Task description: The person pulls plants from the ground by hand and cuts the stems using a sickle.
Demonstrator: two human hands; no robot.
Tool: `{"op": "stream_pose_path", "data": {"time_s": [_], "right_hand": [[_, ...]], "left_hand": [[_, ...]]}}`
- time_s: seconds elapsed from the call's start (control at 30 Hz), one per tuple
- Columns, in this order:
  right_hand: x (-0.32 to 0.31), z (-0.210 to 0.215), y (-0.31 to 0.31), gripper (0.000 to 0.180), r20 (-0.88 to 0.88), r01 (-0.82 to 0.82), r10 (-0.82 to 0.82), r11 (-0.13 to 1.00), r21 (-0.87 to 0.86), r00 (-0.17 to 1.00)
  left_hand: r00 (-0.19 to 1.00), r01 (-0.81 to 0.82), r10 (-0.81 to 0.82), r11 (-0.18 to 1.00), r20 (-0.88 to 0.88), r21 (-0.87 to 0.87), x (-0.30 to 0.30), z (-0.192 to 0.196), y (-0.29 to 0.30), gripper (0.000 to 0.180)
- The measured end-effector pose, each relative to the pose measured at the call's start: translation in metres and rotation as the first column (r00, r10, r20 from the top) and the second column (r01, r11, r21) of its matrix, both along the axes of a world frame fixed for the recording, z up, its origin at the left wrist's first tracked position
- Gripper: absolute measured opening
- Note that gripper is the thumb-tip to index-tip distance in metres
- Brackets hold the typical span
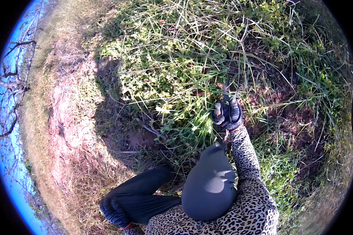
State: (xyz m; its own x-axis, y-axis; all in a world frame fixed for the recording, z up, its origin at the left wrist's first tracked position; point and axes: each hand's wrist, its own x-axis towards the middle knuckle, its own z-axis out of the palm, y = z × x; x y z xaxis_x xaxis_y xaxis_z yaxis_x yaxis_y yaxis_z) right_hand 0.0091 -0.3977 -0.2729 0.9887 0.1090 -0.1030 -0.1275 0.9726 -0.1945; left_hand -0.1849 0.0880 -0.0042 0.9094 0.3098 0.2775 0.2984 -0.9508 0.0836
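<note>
L gloved hand is set at bent L leg; grip can't be told. By R gloved hand, nearer the growth, loop-handled shears are gripped, long axis fwd, tips among grass & weeds.

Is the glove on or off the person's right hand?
On: the dark glove wraps the right hand, ending near the spotted sleeve.

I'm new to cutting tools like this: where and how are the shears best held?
Probably by the dark looped handles, coming from the wearer's side: they face the body, while the blades point away toward the grass. The gloved right hand grips there.
</note>
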Motion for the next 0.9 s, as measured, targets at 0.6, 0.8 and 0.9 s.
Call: {"op": "stream_pose_path", "data": {"time_s": [0.6, 0.8, 0.9], "right_hand": [[0.064, 0.001, -0.032, 0.059, -0.389, -0.305, 0.207, 0.929, -0.211, 0.898], [0.061, -0.005, -0.013, 0.056, -0.453, -0.228, 0.149, 0.966, -0.123, 0.879], [0.054, -0.009, -0.001, 0.064, -0.456, -0.227, 0.102, 0.947, -0.228, 0.884]], "left_hand": [[0.998, -0.064, 0.065, 0.997, -0.019, 0.048, 0.000, 0.001, -0.002, 0.029], [0.997, -0.068, 0.068, 0.997, -0.020, 0.026, 0.002, 0.003, -0.002, 0.029], [0.997, -0.076, 0.076, 0.997, -0.024, -0.004, 0.002, 0.005, -0.002, 0.029]]}}
